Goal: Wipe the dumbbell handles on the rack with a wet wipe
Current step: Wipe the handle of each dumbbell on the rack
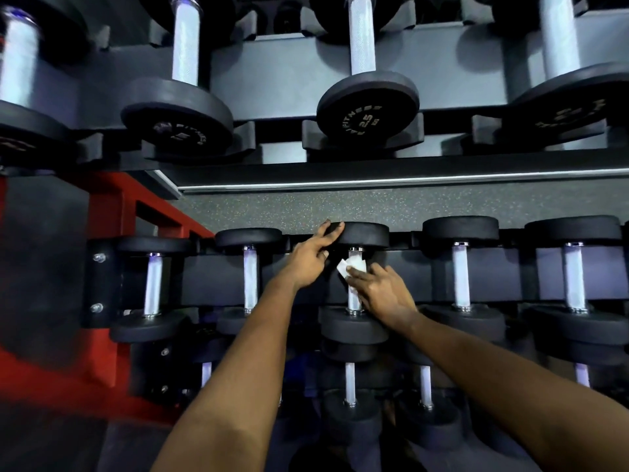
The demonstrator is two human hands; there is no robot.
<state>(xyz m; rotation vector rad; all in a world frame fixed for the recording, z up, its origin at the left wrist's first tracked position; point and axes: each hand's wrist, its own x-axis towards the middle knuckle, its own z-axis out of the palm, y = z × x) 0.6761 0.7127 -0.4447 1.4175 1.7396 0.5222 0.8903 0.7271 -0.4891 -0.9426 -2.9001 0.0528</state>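
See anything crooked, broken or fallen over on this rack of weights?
Nothing stands out. The dumbbells sit straight in their slots on the rack, none tipped or fallen. The left hand rests on one dumbbell's far end while the right hand holds the wipe against its handle.

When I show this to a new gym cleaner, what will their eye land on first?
Two bare hands meet at the middle row of the rack: the right hand holds a white wet wipe against a chrome dumbbell handle, while the left hand rests straight fingers on that dumbbell's far head. Above them, a big black dumbbell marked 25 looms close to the camera.
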